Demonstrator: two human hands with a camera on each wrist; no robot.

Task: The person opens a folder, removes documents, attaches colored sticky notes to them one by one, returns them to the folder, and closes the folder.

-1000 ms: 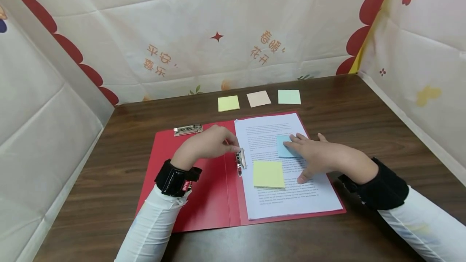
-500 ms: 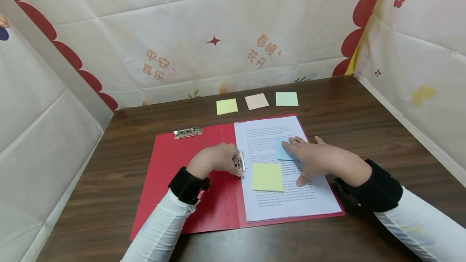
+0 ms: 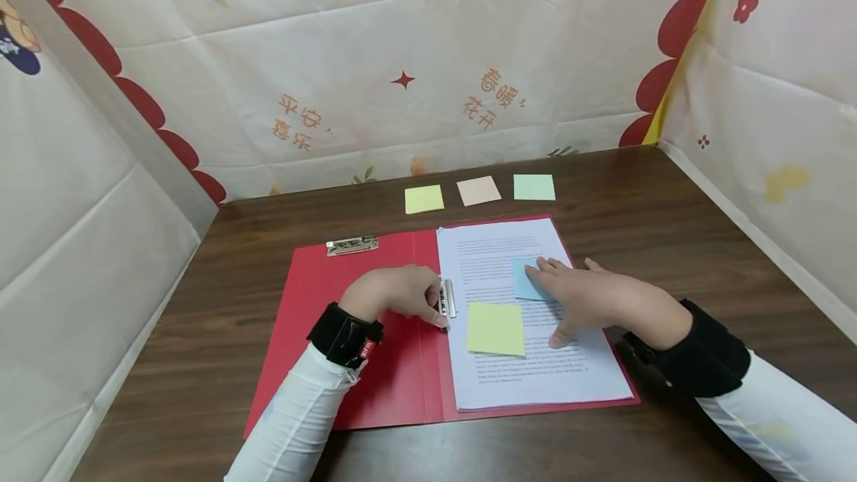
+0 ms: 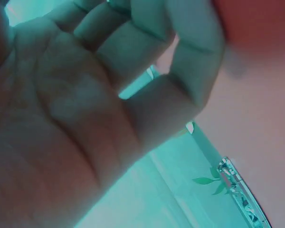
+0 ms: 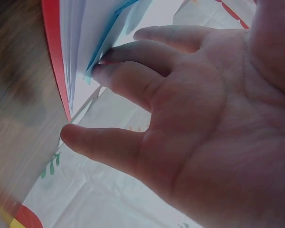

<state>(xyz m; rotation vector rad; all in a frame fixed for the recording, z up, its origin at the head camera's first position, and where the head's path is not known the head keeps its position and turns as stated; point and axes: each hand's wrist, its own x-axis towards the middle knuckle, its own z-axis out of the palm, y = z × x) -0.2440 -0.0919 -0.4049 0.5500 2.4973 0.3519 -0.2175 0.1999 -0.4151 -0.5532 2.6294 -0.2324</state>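
An open red folder (image 3: 375, 378) lies on the dark wooden table (image 3: 669, 214). A stack of printed paper (image 3: 535, 378) fills its right half. On the paper are a blue sticky note (image 3: 522, 277) and a yellow sticky note (image 3: 496, 329). My right hand (image 3: 556, 296) lies flat, its straight fingers (image 5: 128, 76) pressing on the blue note (image 5: 109, 38). My left hand (image 3: 431, 311) is at the spine, fingers curled on the metal clip (image 3: 448, 298). In the left wrist view its fingers (image 4: 147, 52) are bent over the palm.
Three sticky notes lie in a row behind the folder: yellow-green (image 3: 424, 199), peach (image 3: 478, 190), green (image 3: 533, 187). A second metal clamp (image 3: 352, 245) sits at the top of the left cover. Printed cloth walls (image 3: 402, 58) close in the table at the back and both sides.
My left hand has come down and toward me along the spine onto the metal clip. The right hand stays pressed on the blue note.
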